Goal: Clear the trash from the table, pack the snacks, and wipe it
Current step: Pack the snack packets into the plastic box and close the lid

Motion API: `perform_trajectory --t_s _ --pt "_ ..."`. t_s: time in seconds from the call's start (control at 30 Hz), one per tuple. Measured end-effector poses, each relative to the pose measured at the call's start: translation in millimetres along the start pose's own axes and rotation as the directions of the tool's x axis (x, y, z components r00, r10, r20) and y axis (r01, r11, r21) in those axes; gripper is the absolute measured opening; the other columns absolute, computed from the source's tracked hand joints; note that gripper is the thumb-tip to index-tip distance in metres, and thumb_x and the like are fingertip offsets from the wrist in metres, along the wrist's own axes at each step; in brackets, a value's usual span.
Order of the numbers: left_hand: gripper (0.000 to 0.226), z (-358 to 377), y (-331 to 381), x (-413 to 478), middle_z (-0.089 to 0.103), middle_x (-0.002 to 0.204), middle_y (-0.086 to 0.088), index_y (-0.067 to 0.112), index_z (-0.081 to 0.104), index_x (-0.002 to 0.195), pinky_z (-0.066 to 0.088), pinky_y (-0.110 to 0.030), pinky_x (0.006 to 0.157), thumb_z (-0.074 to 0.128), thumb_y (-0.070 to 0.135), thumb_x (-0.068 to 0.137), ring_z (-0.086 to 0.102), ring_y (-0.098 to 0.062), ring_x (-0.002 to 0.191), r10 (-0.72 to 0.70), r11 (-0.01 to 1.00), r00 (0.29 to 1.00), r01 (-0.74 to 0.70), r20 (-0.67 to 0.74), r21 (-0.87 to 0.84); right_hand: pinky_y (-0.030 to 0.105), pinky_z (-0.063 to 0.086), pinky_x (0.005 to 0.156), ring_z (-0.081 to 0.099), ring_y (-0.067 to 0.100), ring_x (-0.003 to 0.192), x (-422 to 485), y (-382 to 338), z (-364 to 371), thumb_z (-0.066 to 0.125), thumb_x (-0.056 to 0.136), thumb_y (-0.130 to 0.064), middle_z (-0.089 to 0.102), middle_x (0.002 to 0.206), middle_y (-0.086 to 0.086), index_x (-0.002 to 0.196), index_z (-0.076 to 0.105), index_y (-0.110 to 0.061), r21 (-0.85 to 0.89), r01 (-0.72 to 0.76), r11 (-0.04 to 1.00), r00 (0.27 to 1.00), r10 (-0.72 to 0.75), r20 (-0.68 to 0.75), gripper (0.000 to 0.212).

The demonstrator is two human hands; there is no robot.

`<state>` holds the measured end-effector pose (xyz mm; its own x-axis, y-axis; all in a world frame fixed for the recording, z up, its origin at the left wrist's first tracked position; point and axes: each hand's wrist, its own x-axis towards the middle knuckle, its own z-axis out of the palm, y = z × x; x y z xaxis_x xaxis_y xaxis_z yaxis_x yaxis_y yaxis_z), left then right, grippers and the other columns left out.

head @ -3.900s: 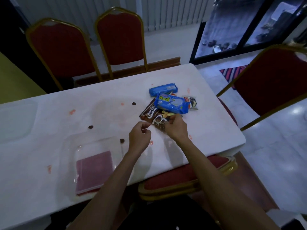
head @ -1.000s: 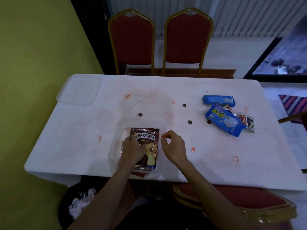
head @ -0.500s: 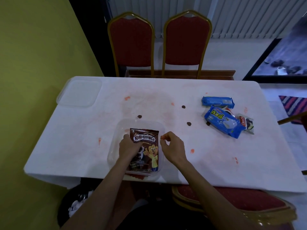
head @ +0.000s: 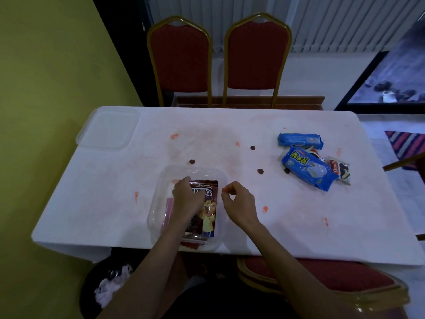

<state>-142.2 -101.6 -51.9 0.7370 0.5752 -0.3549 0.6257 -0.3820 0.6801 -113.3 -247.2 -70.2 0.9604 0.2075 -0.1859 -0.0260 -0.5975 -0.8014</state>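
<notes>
Dining room (banquet chairs [head: 180, 58], table [head: 299, 226])

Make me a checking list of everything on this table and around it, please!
Surface: white table, with orange smears.
Job's things: brown Koko Krunch cereal pouch lying in the clear plastic container; long blue biscuit pack, big blue wafer pack and small Choco Pie wrapper grouped at the right; clear flat lid at the far left corner.
Clutter: small brown crumbs scattered mid-table.
Hands: left hand holds the pouch; right hand hovers beside the container, fingers curled, tiny orange speck at the tips, unclear if held.
Cables: nothing seen.
Surroundings: two red gold-framed chairs behind, yellow wall left, dark bin with crumpled paper below the near edge.
</notes>
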Motion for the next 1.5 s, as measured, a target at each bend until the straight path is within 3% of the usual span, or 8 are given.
perform_trajectory --t_s 0.17,0.33,0.43,0.6,0.9,1.13,1.3,1.5 --pt "0.047 21.2 29.5 -17.1 0.052 0.144 -0.005 0.016 0.053 0.139 0.043 -0.03 0.1 0.06 0.015 0.093 0.049 -0.021 0.13 0.14 0.987 0.99 -0.14 -0.002 -0.084 0.001 0.037 0.07 0.058 0.004 0.09 2.1 5.4 -18.2 0.06 0.095 -0.017 0.069 0.098 -0.007 0.094 0.065 -0.017 0.037 -0.013 0.999 0.998 0.015 -0.054 0.005" --pt "0.043 49.8 64.9 -30.6 0.053 0.144 0.0 0.018 0.054 0.138 0.043 -0.029 0.106 0.056 0.014 0.096 0.049 -0.018 0.133 0.266 0.957 0.964 -0.262 0.01 -0.123 0.021 0.048 0.084 0.061 0.003 0.097 8.7 11.9 -48.8 0.06 0.096 -0.026 0.071 0.098 -0.008 0.097 0.068 -0.018 0.113 -0.057 0.992 0.99 0.071 -0.122 0.012" --pt "0.044 70.4 84.8 -34.4 0.053 0.144 0.002 0.019 0.053 0.139 0.041 -0.009 0.091 0.055 0.012 0.096 0.051 -0.015 0.13 0.312 0.945 0.948 -0.302 0.069 -0.125 0.021 0.046 0.085 0.059 0.003 0.098 13.3 20.0 -74.6 0.06 0.096 -0.022 0.07 0.104 -0.005 0.101 0.068 -0.016 0.147 -0.086 0.985 0.979 0.111 -0.169 0.011" --pt "0.043 106.0 116.6 -36.9 0.062 0.134 0.0 0.015 0.058 0.135 0.041 -0.022 0.097 0.056 0.007 0.093 0.056 -0.016 0.123 0.33 0.943 0.927 -0.317 0.179 -0.101 0.025 0.051 0.089 0.06 0.008 0.097 23.6 46.0 -130.5 0.059 0.095 -0.014 0.067 0.107 -0.004 0.108 0.067 -0.015 0.123 -0.134 0.983 0.952 0.162 -0.258 0.015" --pt "0.042 153.8 143.8 -44.3 0.063 0.132 -0.004 0.015 0.059 0.134 0.043 -0.027 0.102 0.057 0.009 0.092 0.059 -0.018 0.119 0.218 0.975 0.93 -0.198 0.295 -0.099 0.036 0.053 0.078 0.06 0.024 0.101 89.0 104.4 -204.0 0.063 0.087 -0.019 0.066 0.112 0.009 0.11 0.06 -0.011 -0.297 -0.205 0.933 0.949 0.116 -0.292 0.024" --pt "0.04 159.7 139.7 -47.8 0.066 0.129 -0.004 0.015 0.062 0.131 0.042 -0.022 0.096 0.059 0.01 0.091 0.061 -0.016 0.116 0.16 0.987 0.941 -0.145 0.3 -0.072 0.05 0.041 0.103 0.048 0.033 0.126 120.7 135.6 -201.7 0.073 0.075 -0.062 0.051 0.135 0.015 0.139 0.037 -0.011 -0.702 -0.175 0.69 0.984 0.15 -0.099 0.089" --pt "0.038 155.2 132.0 -43.7 0.067 0.127 -0.003 0.015 0.065 0.128 0.041 -0.019 0.09 0.059 0.009 0.092 0.061 -0.012 0.109 0.128 0.992 0.956 -0.116 0.265 -0.058 0.047 0.045 0.098 0.05 0.034 0.123 122.1 141.5 -200.6 0.08 0.076 -0.041 0.051 0.134 0.017 0.138 0.037 -0.008 -0.779 -0.162 0.606 0.984 0.157 -0.082 0.082" --pt "0.036 156.0 129.5 -40.5 0.067 0.125 -0.002 0.016 0.065 0.127 0.043 -0.022 0.084 0.059 0.01 0.092 0.059 -0.012 0.105 0.102 0.993 0.962 -0.085 0.254 -0.078 0.032 0.049 0.074 0.057 0.022 0.098 120.3 133.0 -212.5 0.075 0.075 -0.058 0.057 0.106 0.01 0.123 0.05 -0.007 -0.746 -0.175 0.642 0.978 0.203 -0.055 0.074"
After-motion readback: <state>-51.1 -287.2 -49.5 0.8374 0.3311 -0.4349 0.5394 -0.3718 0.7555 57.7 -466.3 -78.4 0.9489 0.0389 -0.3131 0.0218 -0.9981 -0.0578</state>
